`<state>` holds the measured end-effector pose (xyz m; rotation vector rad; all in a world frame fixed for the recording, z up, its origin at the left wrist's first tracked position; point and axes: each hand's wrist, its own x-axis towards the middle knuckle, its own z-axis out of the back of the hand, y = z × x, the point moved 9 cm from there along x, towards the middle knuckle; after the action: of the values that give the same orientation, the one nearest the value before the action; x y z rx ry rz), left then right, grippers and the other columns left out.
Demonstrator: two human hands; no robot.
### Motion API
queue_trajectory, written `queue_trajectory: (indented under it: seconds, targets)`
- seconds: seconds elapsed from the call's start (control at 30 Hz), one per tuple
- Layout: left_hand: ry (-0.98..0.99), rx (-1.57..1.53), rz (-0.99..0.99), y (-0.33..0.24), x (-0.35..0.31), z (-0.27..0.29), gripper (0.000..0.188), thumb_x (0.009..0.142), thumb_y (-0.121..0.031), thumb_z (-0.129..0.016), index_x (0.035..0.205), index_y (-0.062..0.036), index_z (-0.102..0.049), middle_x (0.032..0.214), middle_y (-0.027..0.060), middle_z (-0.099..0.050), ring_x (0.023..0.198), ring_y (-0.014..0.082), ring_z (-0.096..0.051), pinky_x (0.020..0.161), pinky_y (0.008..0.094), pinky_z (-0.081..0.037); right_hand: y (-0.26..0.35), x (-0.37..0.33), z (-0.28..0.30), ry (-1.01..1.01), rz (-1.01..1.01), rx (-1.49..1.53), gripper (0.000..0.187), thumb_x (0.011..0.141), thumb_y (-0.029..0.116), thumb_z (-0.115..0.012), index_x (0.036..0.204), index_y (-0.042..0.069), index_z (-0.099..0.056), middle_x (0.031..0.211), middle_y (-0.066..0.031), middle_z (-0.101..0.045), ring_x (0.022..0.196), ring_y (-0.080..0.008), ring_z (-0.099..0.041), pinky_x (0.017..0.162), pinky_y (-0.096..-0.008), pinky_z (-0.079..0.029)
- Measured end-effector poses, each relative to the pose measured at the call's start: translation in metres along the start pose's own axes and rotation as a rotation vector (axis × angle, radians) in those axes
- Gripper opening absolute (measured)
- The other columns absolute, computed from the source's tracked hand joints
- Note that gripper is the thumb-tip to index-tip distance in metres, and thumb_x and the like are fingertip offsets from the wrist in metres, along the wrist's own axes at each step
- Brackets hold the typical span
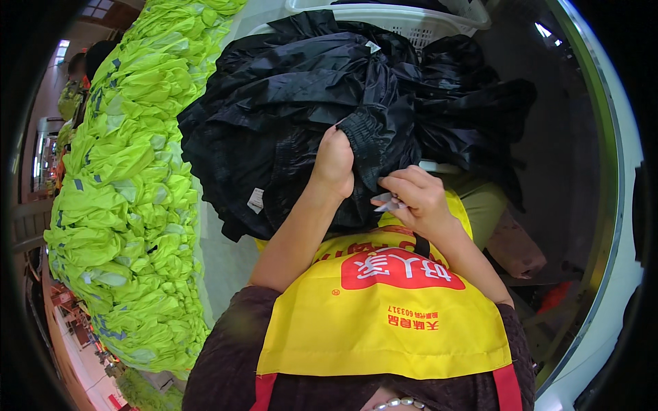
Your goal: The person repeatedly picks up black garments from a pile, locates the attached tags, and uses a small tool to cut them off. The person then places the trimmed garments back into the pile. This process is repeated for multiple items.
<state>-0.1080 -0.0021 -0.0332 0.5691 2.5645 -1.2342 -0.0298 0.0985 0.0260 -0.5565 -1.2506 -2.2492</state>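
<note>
A heap of shiny black garments [295, 89] lies in front of me, its thin cloth crumpled. My left hand [334, 163] is closed on the gathered elastic edge of a black garment [367, 140] and holds it up toward me. Just right of it, my right hand [419, 197] is closed in a pinch beside the garment's lower edge. A small whitish-grey piece [389, 203] sticks out from its fingers, too small to name. White labels show on the black cloth, one [256, 200] at the lower left of the heap and another [372, 46] near its top.
A long pile of neon yellow-green garments [130, 178] runs along my left. White plastic baskets [411, 27] stand behind the black heap. A metal-edged white surface [617, 137] curves along the right. A yellow apron [384, 329] covers my front.
</note>
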Motion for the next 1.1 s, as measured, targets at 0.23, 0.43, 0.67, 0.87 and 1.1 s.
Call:
queue_trajectory:
  seconds: [0.23, 0.43, 0.67, 0.87, 1.1]
  targets:
    - [0.125, 0.331, -0.03, 0.013, -0.009, -0.026, 0.026, 0.085, -0.012, -0.039, 0.097, -0.0011, -0.058, 0.09, 0.0087, -0.061, 0.084, 0.0171, -0.061, 0.075, 0.0276, -0.049, 0.011, 0.048, 0.039, -0.1, 0.003, -0.101, 0.036, 0.067, 0.008, -0.073, 0.102, 0.009, -0.064, 0.098, -0.0103, -0.058, 0.071, -0.02, -0.061, 0.059, -0.0274, -0.05]
    - [0.165, 0.327, -0.028, 0.017, -0.006, -0.003, 0.043, 0.068, 0.007, -0.033, 0.105, 0.0057, -0.057, 0.1, 0.012, -0.06, 0.091, 0.0164, -0.058, 0.082, 0.0238, -0.044, -0.011, 0.053, 0.021, -0.004, 0.012, 0.188, 0.021, 0.067, -0.002, -0.064, 0.087, 0.003, -0.062, 0.083, -0.0107, -0.06, 0.071, -0.0239, -0.062, 0.061, -0.0278, -0.05]
    - [0.398, 0.341, -0.216, -0.047, -0.043, 0.042, 0.03, 0.081, -0.013, -0.055, 0.106, 0.0029, -0.059, 0.103, 0.014, -0.062, 0.092, 0.02, -0.061, 0.082, 0.0289, -0.047, -0.009, 0.011, 0.014, -0.086, -0.126, 0.351, 0.023, 0.063, -0.009, -0.06, 0.081, 0.004, -0.056, 0.081, -0.0108, -0.058, 0.075, -0.0266, -0.06, 0.065, -0.0301, -0.049]
    - [0.816, 1.743, 0.131, 0.03, -0.061, 0.055, 0.031, 0.067, -0.009, -0.053, 0.095, -0.0113, -0.068, 0.083, 0.0186, -0.063, 0.074, 0.0318, -0.062, 0.072, 0.0348, -0.05, -0.169, -0.122, 0.104, -0.454, -0.88, 0.06, 0.02, 0.091, 0.019, -0.051, 0.087, 0.001, -0.06, 0.078, -0.0047, -0.06, 0.072, -0.0114, -0.055, 0.065, -0.0234, -0.043]
    - [0.652, 1.956, 0.597, 0.175, 0.018, 0.179, 0.046, 0.074, -0.006, -0.053, 0.116, -0.0239, -0.059, 0.107, 0.0145, -0.061, 0.094, 0.0319, -0.06, 0.084, 0.0377, -0.047, -0.291, -0.196, 0.209, -0.782, -1.052, -0.268, 0.029, 0.086, 0.029, -0.055, 0.092, 0.002, -0.064, 0.076, -0.0081, -0.063, 0.067, -0.0177, -0.057, 0.062, -0.0331, -0.044]
